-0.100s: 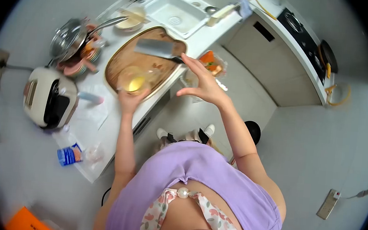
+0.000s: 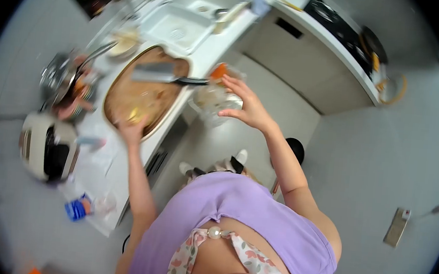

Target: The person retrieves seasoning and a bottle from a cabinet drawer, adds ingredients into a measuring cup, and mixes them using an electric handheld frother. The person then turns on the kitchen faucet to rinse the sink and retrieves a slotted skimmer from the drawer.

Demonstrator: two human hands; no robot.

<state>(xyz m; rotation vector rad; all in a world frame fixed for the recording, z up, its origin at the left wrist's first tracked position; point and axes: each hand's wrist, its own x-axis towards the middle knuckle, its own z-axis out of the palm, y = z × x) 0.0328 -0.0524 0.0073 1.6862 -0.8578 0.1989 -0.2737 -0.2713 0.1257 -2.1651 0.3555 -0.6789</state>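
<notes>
My left hand is at the near left edge of a wooden cutting board. Its fingers grip what looks like a clear bowl, blurred by motion, with something yellow at its bottom. A cleaver lies across the board's far part, its black handle jutting past the edge. My right hand hovers in the air beyond the counter's front, fingers apart and holding nothing. From this view it overlaps a clear plastic bag with orange contents below.
Left of the board stand a lidded pan and a white appliance. A pale bowl and a double sink lie farther back. A blue packet is on the counter's near end. A stove stands far right.
The view has shifted, so the counter appears farther left and lower. My right hand is now farther from the cleaver handle. My left hand stays by the board with the bowl.
</notes>
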